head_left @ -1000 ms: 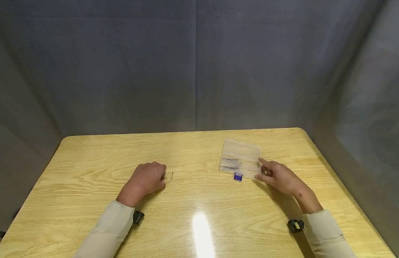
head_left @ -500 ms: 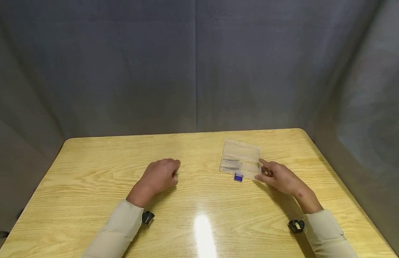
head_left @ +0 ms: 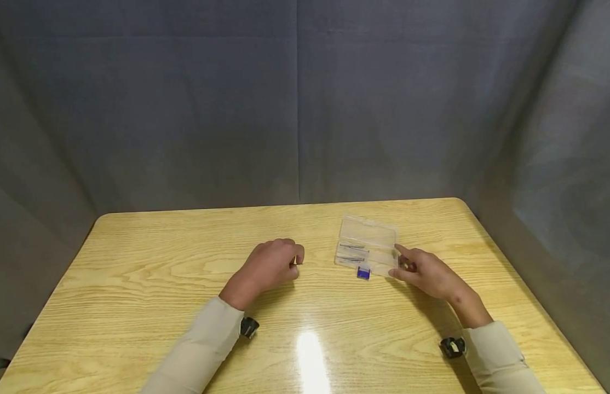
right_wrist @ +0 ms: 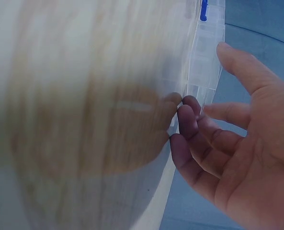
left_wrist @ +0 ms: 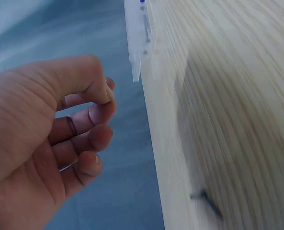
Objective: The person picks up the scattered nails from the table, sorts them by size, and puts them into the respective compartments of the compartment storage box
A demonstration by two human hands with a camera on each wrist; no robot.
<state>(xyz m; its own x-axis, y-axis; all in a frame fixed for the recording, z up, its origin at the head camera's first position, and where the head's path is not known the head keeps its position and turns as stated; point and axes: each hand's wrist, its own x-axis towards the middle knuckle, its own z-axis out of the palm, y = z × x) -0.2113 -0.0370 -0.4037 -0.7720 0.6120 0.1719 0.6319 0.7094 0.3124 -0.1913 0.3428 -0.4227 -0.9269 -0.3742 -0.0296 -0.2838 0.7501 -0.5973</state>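
Note:
In the head view a clear plastic box (head_left: 369, 231) lies opened out at right of centre. Several thin dark screws (head_left: 353, 259) fill its left compartments, and a blue latch (head_left: 363, 273) sticks out in front. My right hand (head_left: 425, 272) holds the box's right end, thumb at the front corner and forefinger farther back. Left of the box, over the table, is my left hand (head_left: 270, 268). Its thumb and forefinger pinch together, hiding the screw between them. Behind this hand, in the left wrist view, a blurred dark screw (left_wrist: 210, 205) lies on the wood.
The light wooden table (head_left: 152, 273) has rounded far corners. Grey curtains (head_left: 201, 109) hang behind it and at both sides. A black wrist device (head_left: 249, 327) sits by the left sleeve, another black device (head_left: 453, 347) by the right sleeve.
My left hand has moved right towards the box, its fingertips pinched. The thin dark end that stuck out half a second ago no longer shows. My right hand and the box stay in place.

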